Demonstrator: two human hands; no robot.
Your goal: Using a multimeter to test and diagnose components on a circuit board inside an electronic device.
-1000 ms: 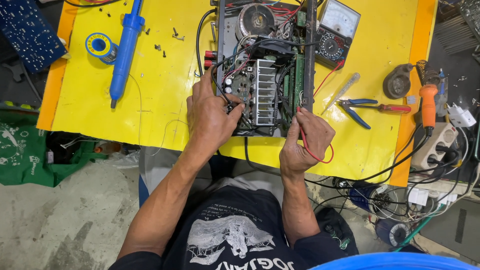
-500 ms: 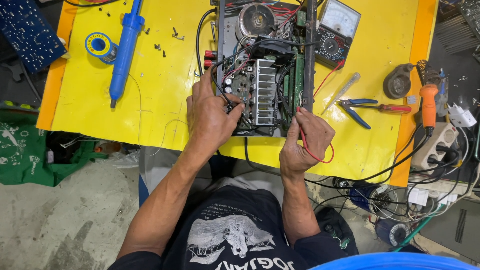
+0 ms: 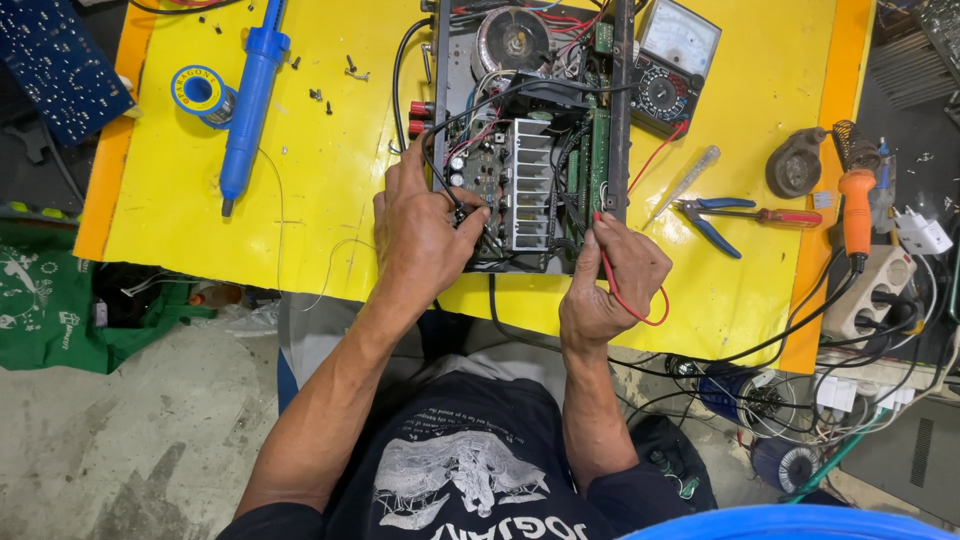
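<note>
The opened amplifier chassis is sitting on the yellow surface, the left hand pinching a black probe to its board, the right hand gripping the red probe beside it, testing seemingly unfinished.

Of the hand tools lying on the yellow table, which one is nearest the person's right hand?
The blue-handled pliers, just right of the open amplifier chassis and closest to the right hand. The red-handled screwdriver lies farther right, and the blue desoldering pump far left.
</note>
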